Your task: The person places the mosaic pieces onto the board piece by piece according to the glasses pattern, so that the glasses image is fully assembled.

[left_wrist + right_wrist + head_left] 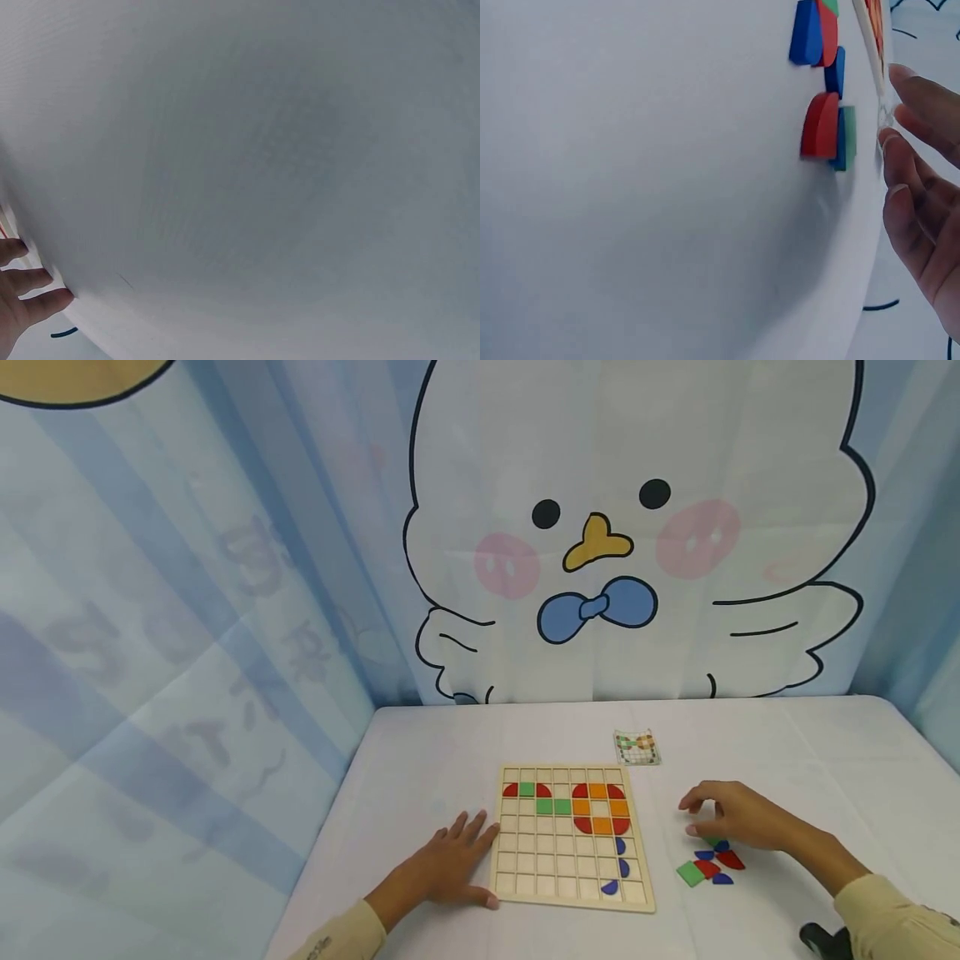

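**Board (pixel 546 864) partly filled, loose pieces (pixel 707 868) lie at its right**

The work appears to be well begun but not complete. On the board, which lies flat on the white surface (pixel 420 752), red and orange pieces (pixel 597 791) form a ring around one bare square. To the left of it are three green squares (pixel 527 789) and two red quarter-rounds (pixel 543 791). Three blue pieces (pixel 624 867) lie lower on the right side; whether they sit fully in their squares, one cannot tell. Most of the other squares are bare, and the green, red and blue loose pieces probably belong to what is left.

The person's left hand (pixel 453 864) rests beside the board with fingers spread, holding nothing. The right hand (pixel 738 814) hovers over the loose pieces, fingers loosely bent, thumb apart; nothing is seen between them.

Behind the board lies a small patterned card (pixel 636 748), its details too small to read. The left curtain (pixel 225 610) shows faint letters, but no word is readable. No brand is visible.
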Demonstrator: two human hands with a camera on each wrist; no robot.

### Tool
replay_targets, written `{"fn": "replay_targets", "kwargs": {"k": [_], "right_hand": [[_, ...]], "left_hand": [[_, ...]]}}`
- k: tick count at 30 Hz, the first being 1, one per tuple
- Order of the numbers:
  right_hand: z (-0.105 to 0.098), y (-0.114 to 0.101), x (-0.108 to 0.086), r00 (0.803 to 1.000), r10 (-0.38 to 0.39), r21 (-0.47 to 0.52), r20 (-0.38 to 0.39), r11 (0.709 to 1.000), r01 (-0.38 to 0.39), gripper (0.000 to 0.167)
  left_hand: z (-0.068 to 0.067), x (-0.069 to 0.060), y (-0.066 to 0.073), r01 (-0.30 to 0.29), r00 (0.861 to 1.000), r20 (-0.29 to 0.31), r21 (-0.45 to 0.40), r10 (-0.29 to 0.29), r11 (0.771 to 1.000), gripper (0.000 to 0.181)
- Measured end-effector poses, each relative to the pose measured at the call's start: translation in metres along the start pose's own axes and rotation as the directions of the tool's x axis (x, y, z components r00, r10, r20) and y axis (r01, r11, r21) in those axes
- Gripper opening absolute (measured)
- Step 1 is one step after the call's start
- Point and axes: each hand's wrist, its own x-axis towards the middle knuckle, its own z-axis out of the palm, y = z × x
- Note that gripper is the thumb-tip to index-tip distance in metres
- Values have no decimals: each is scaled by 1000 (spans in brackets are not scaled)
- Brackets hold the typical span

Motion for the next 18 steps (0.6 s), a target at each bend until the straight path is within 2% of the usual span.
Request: {"fn": "replay_targets", "kwargs": {"k": [5, 8, 13, 18], "right_hand": [[1, 20, -15, 999, 18, -64, -33, 998, -20, 35], [3, 27, -18, 999, 14, -63, -36, 998, -16, 35], [6, 29, -20, 999, 2, -59, -54, 998, -5, 33], [9, 28, -21, 998, 24, -42, -58, 999, -27, 32]], "left_hand": [[0, 0, 1, 6, 1000, 2, -7, -6, 1000, 109], [-1, 0, 1, 5, 1000, 1, -12, -5, 1000, 109], [-1, -1, 2, 9, 1000, 6, -19, -9, 1000, 109], [-2, -3, 3, 16, 1000, 8, -18, -16, 1000, 109]]}}
